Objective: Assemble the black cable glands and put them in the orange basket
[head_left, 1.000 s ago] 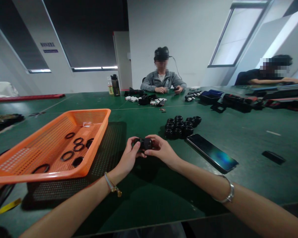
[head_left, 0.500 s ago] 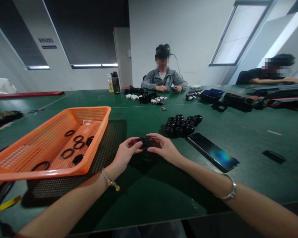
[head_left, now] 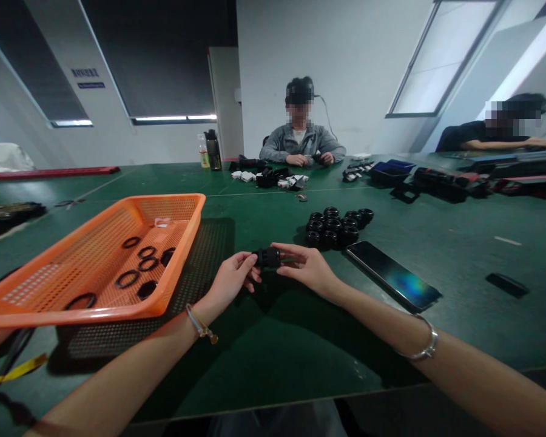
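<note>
Both hands meet at frame centre over the green table [head_left: 273, 358]. Left hand [head_left: 230, 280] and right hand [head_left: 307, 269] pinch a small black cylindrical part [head_left: 268, 258] between fingertips, one on each end. Cluster of black parts [head_left: 339, 221] just behind; phone [head_left: 394, 275] to the right; orange basket [head_left: 182, 255] holding black rings [head_left: 139, 267] at left.

Just behind the left hand [head_left: 230, 282], a thin gold-toned bracelet [head_left: 199, 325] with a small dangling charm circles the wrist. Behind the right hand [head_left: 312, 270], a plain silver bangle [head_left: 425, 347] sits on the wrist. Both forearms are bare.
</note>
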`<state>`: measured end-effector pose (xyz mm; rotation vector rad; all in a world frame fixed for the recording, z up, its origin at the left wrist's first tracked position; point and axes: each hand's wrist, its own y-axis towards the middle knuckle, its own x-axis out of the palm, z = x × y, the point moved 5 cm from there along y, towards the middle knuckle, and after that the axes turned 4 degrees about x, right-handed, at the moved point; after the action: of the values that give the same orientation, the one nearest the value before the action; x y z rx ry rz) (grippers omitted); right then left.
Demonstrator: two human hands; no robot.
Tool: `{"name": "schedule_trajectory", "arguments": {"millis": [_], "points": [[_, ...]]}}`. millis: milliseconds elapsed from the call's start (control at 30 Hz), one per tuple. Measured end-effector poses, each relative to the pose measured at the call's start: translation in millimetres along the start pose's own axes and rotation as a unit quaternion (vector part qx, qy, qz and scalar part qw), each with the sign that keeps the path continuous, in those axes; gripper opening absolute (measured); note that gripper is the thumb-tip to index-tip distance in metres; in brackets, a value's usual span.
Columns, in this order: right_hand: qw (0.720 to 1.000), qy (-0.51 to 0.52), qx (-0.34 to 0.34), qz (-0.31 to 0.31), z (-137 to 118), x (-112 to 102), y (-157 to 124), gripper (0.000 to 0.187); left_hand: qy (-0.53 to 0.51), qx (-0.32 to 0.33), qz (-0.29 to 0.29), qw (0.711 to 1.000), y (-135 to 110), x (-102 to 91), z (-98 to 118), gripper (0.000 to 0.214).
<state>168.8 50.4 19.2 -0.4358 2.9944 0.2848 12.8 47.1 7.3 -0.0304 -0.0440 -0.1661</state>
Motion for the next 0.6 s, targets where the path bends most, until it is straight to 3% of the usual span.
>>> {"name": "schedule_trajectory", "arguments": {"millis": [200,600], "points": [[0.997,-0.057,-0.043,0.007,-3.6,-2.2,-0.3,0.043,-0.001,0.015,-0.031,0.999,0.6,1.1,-2.9,0.022],[0.999,-0.014,0.012,0.033,5.4,-5.2,4.0,0.044,0.031,0.071,-0.046,0.996,13.0,2.3,-7.8,0.017]]}}
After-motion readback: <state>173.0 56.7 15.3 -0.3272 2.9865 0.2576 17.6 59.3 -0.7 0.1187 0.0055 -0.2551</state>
